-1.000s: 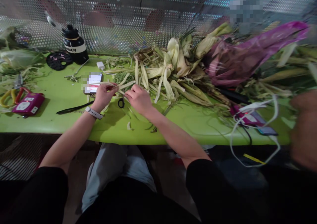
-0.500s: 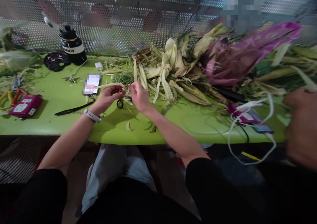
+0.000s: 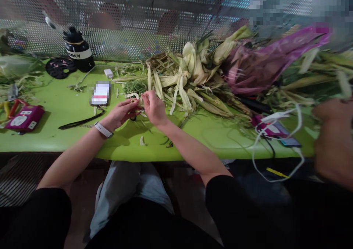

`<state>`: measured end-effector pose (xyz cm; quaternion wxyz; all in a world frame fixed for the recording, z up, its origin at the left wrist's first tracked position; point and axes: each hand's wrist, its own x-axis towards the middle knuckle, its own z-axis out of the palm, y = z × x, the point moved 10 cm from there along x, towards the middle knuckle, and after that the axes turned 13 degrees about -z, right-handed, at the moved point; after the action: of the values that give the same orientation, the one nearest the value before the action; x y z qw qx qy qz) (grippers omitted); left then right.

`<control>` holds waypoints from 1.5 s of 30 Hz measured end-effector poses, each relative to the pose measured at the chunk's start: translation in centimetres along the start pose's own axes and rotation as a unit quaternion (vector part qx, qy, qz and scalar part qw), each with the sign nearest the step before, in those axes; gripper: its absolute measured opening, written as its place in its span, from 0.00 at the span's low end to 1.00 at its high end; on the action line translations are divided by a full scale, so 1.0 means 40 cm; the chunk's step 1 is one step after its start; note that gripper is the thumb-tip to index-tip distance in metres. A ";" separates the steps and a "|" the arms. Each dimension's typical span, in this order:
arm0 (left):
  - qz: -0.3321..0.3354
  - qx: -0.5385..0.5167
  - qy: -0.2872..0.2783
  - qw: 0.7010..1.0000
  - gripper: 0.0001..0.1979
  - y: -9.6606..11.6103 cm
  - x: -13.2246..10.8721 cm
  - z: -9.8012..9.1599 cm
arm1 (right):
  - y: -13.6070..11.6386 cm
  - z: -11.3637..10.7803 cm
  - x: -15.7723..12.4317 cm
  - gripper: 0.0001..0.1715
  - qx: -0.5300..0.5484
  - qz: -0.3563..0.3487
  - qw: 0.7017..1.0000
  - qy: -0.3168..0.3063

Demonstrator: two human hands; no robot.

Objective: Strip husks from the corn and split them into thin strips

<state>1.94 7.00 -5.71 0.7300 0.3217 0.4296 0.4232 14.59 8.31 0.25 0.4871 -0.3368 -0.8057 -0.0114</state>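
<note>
Between my two hands is a pale strip of corn husk (image 3: 132,95), curled into a loop near the fingertips. My left hand (image 3: 123,111), with a white band at the wrist, pinches one part of it. My right hand (image 3: 153,107) is closed on the strip's other part, its fingertips almost touching the left ones. Just behind the hands lies a small heap of thin green shreds (image 3: 135,87). Black scissor handles show partly beneath my fingers. A big pile of corn husks (image 3: 190,80) spreads to the right of my right hand.
A phone (image 3: 100,93) with a black strap lies left of my hands. Farther left are a black bottle (image 3: 79,56) and a purple power box (image 3: 25,118). At right are a purple plastic bag (image 3: 253,69), white cables (image 3: 255,150) and another person's hand (image 3: 333,127).
The husk strip, which stretched out leftward over my left hand, is now curled in close to my fingers. My left hand has turned slightly; my right hand stays nearly in place.
</note>
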 end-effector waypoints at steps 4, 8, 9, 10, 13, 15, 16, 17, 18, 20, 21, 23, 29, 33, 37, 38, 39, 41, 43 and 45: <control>0.098 0.024 0.014 0.995 0.07 0.040 -0.010 -0.002 | 0.002 0.005 -0.003 0.29 0.029 0.021 0.999 -0.015; 0.164 0.062 0.018 0.984 0.13 0.067 -0.027 0.009 | 0.020 0.011 -0.015 0.29 0.078 0.073 0.994 -0.021; 0.171 0.071 0.017 0.983 0.14 0.070 -0.029 0.012 | 0.022 0.013 -0.017 0.29 0.089 0.081 0.992 -0.025; 0.175 0.083 0.015 0.981 0.15 0.072 -0.031 0.015 | 0.023 0.016 -0.019 0.29 0.101 0.088 0.991 -0.030; 0.186 0.116 0.021 0.975 0.18 0.081 -0.034 0.013 | 0.024 0.022 -0.020 0.29 0.153 0.108 0.981 -0.043; 0.187 0.127 0.038 0.973 0.17 0.089 -0.035 -0.001 | 0.027 0.026 -0.016 0.28 0.201 0.123 0.971 -0.052; 0.185 0.131 0.048 0.973 0.16 0.094 -0.034 -0.009 | 0.031 0.029 -0.014 0.28 0.225 0.131 0.964 -0.061; 0.183 0.135 0.057 0.972 0.15 0.098 -0.034 -0.018 | 0.035 0.033 -0.013 0.28 0.248 0.140 0.956 -0.073; 0.181 0.139 0.064 0.972 0.14 0.103 -0.034 -0.024 | 0.041 0.041 -0.012 0.29 0.271 0.151 0.946 -0.091; 0.178 0.143 0.073 0.971 0.12 0.113 -0.035 -0.035 | 0.050 0.059 -0.014 0.32 0.317 0.173 0.923 -0.134; 0.178 0.143 0.077 0.971 0.11 0.118 -0.036 -0.039 | 0.053 0.069 -0.016 0.33 0.337 0.182 0.911 -0.156; 0.177 0.141 0.084 0.971 0.10 0.125 -0.039 -0.045 | 0.057 0.084 -0.023 0.36 0.358 0.196 0.892 -0.193; 0.188 0.145 0.103 0.966 0.11 0.142 -0.039 -0.066 | 0.056 0.089 -0.019 0.45 0.329 0.155 0.904 -0.224; 0.202 0.120 0.145 0.961 0.18 0.156 -0.034 -0.103 | 0.031 0.051 0.001 0.37 0.327 0.110 0.916 -0.206; 0.198 0.102 0.174 0.959 0.20 0.157 -0.036 -0.121 | -0.029 0.009 0.016 0.39 0.352 0.049 0.917 -0.183; 0.194 0.101 0.170 0.961 0.19 0.155 -0.036 -0.117 | -0.049 0.009 0.014 0.40 0.367 0.028 0.911 -0.188; 0.189 0.100 0.162 0.963 0.18 0.151 -0.036 -0.111 | -0.071 0.012 0.011 0.40 0.378 0.003 0.905 -0.197; 0.177 0.095 0.140 0.970 0.17 0.141 -0.036 -0.098 | -0.112 0.019 0.003 0.36 0.374 -0.067 0.899 -0.215; 0.167 0.088 0.125 0.974 0.16 0.132 -0.035 -0.091 | -0.132 0.018 0.000 0.31 0.319 -0.141 0.914 -0.210; 0.158 0.084 0.121 0.976 0.14 0.126 -0.033 -0.091 | -0.131 0.014 0.001 0.29 0.225 -0.198 0.935 -0.191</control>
<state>-3.43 8.40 -2.59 0.5670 0.3922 0.4924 0.5314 11.24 4.48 1.60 0.3748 -0.0480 -0.9154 0.1386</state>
